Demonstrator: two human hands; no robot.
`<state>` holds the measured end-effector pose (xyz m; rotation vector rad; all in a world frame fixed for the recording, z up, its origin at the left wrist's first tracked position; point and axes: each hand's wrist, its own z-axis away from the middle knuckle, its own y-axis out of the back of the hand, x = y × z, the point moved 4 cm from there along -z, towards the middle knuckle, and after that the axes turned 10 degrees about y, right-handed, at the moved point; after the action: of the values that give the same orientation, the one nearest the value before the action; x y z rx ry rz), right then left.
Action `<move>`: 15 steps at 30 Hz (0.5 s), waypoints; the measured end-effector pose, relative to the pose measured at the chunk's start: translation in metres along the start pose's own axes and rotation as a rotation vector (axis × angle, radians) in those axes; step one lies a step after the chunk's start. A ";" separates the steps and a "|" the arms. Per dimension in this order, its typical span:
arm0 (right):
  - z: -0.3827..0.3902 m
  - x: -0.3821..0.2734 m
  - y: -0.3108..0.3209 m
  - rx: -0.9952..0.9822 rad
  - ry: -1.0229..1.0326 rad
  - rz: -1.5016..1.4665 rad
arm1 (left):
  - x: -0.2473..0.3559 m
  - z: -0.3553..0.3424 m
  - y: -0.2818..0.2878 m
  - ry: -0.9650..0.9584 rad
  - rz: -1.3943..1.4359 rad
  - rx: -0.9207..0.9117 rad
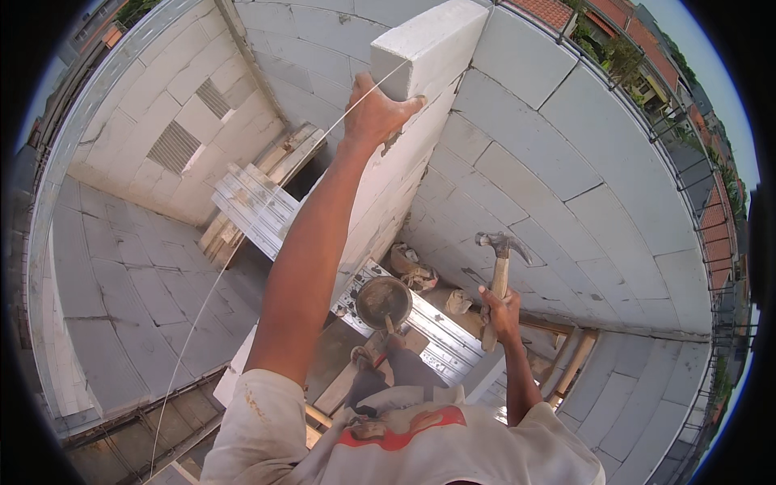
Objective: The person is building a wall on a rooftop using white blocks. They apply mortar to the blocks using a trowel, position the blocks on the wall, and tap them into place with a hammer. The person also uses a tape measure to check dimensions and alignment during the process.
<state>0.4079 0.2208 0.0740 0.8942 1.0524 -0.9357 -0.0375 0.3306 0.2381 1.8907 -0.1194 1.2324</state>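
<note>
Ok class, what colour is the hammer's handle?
The hammer's handle is pale brown, seen best in the head view.

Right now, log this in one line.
Left hand: on near end of white rectangular block; right hand: gripping wooden-handled metal claw hammer; below: round dark bucket

Small dark marks are running along the near edge of the silvery metal plank [453,327], appearing too tiny to read; no lettering is showing legibly.

Pale grey block walls [537,153] in daylight, red-tiled roofs [547,11] and green trees [621,55] beyond, upper right.
</note>
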 end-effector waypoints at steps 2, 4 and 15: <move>0.062 0.075 0.020 -0.004 -0.300 0.075 | -0.010 0.002 0.001 0.031 0.011 -0.107; 0.129 0.144 0.040 0.064 -0.470 0.057 | -0.012 0.006 0.002 0.060 0.067 -0.199; 0.351 0.353 0.099 0.268 -0.903 -0.022 | -0.023 0.004 0.015 -0.011 0.179 -0.380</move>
<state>0.6811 -0.1356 -0.1622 0.5575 0.1634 -1.3356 -0.0539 0.3104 0.2278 1.5806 -0.5020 1.2178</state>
